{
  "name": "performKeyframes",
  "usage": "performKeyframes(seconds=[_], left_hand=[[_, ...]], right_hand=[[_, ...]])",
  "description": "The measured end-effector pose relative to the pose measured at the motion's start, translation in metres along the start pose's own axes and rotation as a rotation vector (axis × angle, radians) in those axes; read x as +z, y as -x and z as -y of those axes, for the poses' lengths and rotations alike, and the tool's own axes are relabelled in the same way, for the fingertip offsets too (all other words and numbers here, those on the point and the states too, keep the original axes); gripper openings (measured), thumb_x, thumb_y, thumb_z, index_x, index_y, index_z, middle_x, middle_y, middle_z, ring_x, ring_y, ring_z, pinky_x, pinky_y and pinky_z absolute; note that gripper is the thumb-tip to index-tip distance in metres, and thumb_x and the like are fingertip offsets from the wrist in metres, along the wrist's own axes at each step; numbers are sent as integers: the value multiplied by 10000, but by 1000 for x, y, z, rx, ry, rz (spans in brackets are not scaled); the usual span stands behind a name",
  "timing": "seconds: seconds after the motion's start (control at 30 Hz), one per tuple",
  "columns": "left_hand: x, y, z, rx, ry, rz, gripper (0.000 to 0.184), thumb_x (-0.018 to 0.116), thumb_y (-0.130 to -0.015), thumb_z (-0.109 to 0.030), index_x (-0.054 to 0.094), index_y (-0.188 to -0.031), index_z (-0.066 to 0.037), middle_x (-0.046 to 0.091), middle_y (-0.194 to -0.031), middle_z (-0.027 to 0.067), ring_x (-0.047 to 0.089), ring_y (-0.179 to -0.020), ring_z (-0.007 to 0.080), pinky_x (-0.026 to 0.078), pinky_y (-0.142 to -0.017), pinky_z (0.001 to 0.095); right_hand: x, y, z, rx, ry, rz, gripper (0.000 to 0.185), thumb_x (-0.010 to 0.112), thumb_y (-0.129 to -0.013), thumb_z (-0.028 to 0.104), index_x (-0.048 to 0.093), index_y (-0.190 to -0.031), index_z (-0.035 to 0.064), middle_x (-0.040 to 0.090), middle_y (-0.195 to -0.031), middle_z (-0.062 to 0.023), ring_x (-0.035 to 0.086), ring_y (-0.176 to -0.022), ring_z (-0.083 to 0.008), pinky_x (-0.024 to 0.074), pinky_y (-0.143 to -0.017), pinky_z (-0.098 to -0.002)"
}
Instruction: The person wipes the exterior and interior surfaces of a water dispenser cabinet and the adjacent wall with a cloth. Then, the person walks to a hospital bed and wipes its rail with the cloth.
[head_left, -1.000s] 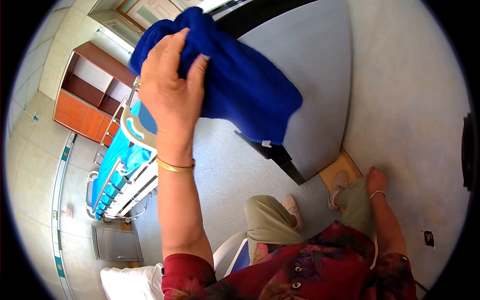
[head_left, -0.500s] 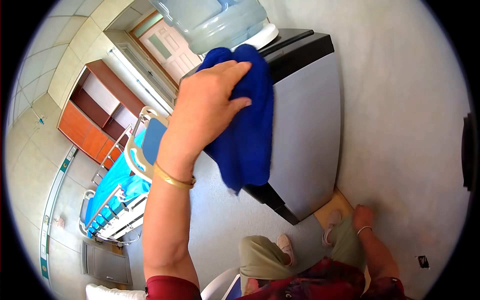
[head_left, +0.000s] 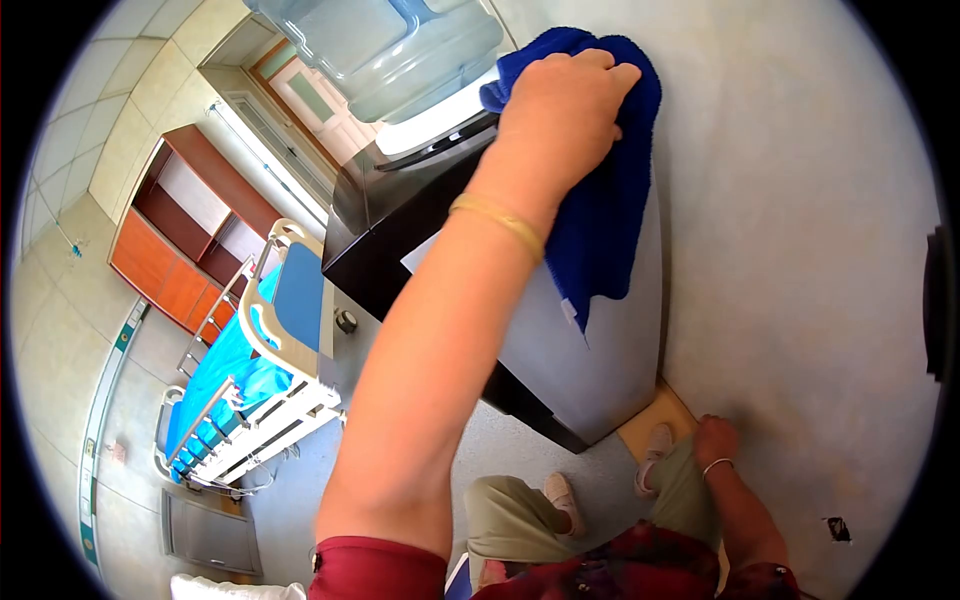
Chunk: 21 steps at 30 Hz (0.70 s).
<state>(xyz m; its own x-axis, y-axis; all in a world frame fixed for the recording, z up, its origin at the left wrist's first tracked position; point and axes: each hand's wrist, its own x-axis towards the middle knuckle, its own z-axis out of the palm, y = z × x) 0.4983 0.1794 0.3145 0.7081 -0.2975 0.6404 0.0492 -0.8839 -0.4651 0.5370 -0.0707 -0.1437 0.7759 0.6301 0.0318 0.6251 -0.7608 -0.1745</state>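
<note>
My left hand (head_left: 575,110), with a gold-coloured bangle at the wrist, presses a dark blue cloth (head_left: 610,215) against the top edge of a water dispenser (head_left: 590,355). The fingers curl over the cloth, which hangs down the dispenser's grey side panel with its pale tag showing. Beside the hand, a large clear water bottle (head_left: 420,60) sits on the dispenser's white collar (head_left: 440,120). Low on the right, near my knee, my right hand (head_left: 717,440) is closed in a loose fist, and no object shows in it.
The dispenser stands against a pale wall (head_left: 800,250). Left of it is a hospital bed with a blue and cream end board (head_left: 300,300) and blue cover (head_left: 215,385). A brown cabinet (head_left: 195,235) and door (head_left: 305,100) are behind. My shoes (head_left: 565,500) are on the grey floor.
My left hand and the blue cloth have moved up and right along the dispenser's top edge, uncovering its black top near the bottle. My right hand has hardly moved.
</note>
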Motion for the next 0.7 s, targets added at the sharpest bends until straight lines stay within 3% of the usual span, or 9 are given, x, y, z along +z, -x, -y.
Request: performKeyframes(seconds=[0.03, 0.07, 0.2, 0.3, 0.47, 0.5, 0.7], left_hand=[[4, -4, -3, -32, -10, -23, 268, 714, -647, -120, 612, -894, -93, 603, -843, 65, 587, -803, 274, 484, -691, 371], [8, -8, -5, -69, -97, 4, 380, 727, -657, -219, 624, -1015, -145, 613, -884, 53, 604, -827, 252, 488, -689, 358], [18, -17, -16, -237, -171, -116, 271, 706, -697, -243, 652, -946, -148, 618, -750, 78, 613, -752, 273, 484, -642, 379], [12, -18, -13, -273, -122, -11, 244, 683, -720, -229, 651, -942, -136, 624, -758, 93, 611, -760, 285, 484, -655, 387], [-33, 15, -3, -138, -16, 18, 262, 665, -715, -140, 630, -973, -113, 630, -825, 108, 595, -781, 314, 478, -675, 392], [-41, 25, 1, -93, 22, -72, 187, 664, -695, -144, 612, -870, -106, 620, -790, 87, 604, -763, 279, 474, -654, 388], [-100, 90, 12, -257, -60, 1, 279, 692, -704, -148, 631, -969, -85, 648, -933, 85, 618, -832, 277, 495, -709, 342]], right_hand=[[1, 0, 0, -1, 3, -4, 170, 487, -775, 109, 641, -752, 41, 640, -770, -142, 614, -746, -294, 501, -685, -402], [1, 0, 0, 6, -2, 10, 170, 485, -777, 109, 639, -751, 40, 640, -773, -142, 614, -747, -295, 501, -685, -401], [-5, 2, 2, 26, -10, 27, 164, 484, -777, 99, 635, -757, 38, 639, -779, -148, 613, -756, -298, 500, -685, -400], [-14, 5, 4, 35, -9, 45, 151, 491, -772, 89, 629, -760, 30, 637, -788, -153, 612, -763, -302, 501, -693, -398], [-30, 11, 6, 24, -61, 6, 147, 497, -770, 86, 627, -777, 17, 633, -809, -159, 611, -770, -305, 501, -706, -397], [-35, 13, 9, 13, -74, 12, 149, 498, -770, 86, 627, -781, 13, 631, -816, -162, 610, -773, -307, 499, -712, -396], [-12, 8, 15, 3, -98, 8, 156, 496, -772, 91, 633, -785, 17, 634, -815, -156, 595, -802, -305, 486, -739, -394]])
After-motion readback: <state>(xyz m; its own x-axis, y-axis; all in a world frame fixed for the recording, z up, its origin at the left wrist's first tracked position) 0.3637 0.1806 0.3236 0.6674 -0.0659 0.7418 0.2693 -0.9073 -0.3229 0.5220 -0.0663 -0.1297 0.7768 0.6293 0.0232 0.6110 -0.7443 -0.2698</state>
